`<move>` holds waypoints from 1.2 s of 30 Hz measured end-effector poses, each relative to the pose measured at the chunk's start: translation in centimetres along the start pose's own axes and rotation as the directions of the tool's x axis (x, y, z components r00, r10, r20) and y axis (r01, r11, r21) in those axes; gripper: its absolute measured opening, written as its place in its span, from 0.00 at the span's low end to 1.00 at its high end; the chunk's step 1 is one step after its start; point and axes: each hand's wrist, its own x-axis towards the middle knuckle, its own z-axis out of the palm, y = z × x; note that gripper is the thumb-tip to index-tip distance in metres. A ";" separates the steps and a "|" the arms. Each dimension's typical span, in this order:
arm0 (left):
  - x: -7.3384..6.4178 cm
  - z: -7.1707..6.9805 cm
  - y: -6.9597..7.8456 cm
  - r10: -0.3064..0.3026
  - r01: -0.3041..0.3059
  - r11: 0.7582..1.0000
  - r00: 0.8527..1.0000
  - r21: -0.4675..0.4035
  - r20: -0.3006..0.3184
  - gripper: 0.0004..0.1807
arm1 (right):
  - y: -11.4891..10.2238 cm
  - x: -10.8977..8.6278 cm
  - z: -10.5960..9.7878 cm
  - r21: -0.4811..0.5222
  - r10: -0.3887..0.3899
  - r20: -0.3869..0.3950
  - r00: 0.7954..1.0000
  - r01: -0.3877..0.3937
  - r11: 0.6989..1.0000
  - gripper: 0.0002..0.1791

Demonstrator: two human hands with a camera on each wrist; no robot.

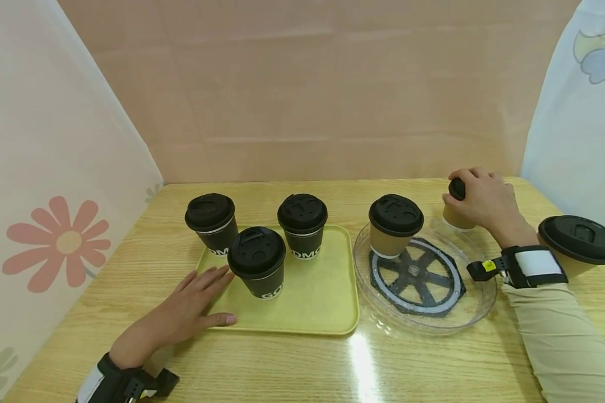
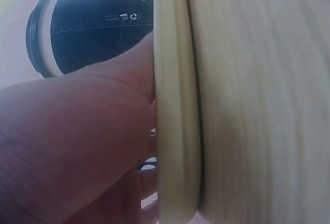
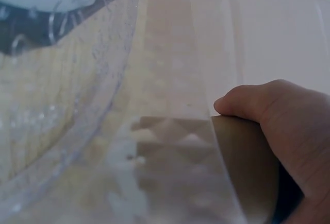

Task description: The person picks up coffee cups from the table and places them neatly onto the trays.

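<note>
At the clear dish's (image 1: 466, 313) one o'clock, a brown cup (image 1: 454, 217) that your right grip (image 1: 485, 202) clasps, at the yellow tray's (image 1: 315, 296) nine o'clock, your left grip (image 1: 191, 309), fingers extended, near three black cups (image 1: 257, 263).

Left hand (image 2: 87, 134) against a pale tray (image 2: 176, 100), near a black cup (image 2: 98, 28).

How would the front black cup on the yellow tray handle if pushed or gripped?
The front black cup might tip if pushed at its wide lid, since it narrows downward. It looks papery, so a squeeze could dent it.
</note>
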 end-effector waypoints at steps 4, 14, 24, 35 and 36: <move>0.0 0.1 0.0 -0.004 0.004 1.000 1.000 -0.005 0.006 0.45 | 0.0 -0.1 0.0 0.004 0.004 0.008 1.000 -0.004 1.000 0.25; 0.0 0.2 0.1 -0.017 0.017 1.000 1.000 0.000 0.016 0.45 | 0.0 -0.2 -0.2 0.022 -0.007 -0.008 1.000 0.007 1.000 0.25; 0.1 0.0 0.2 -0.014 0.014 1.000 1.000 -0.009 0.014 0.45 | -0.8 0.0 -1.6 0.021 -0.020 -0.038 0.999 0.021 1.000 0.25; 0.0 -0.2 0.3 -0.010 0.010 1.000 1.000 0.000 0.015 0.45 | -1.4 -0.3 -2.7 0.015 -0.053 -0.084 0.995 0.055 0.998 0.24; 0.0 -0.2 0.3 -0.015 0.015 1.000 1.000 -0.006 0.018 0.45 | -1.4 -0.3 -2.8 0.014 -0.057 -0.090 0.994 0.059 0.998 0.24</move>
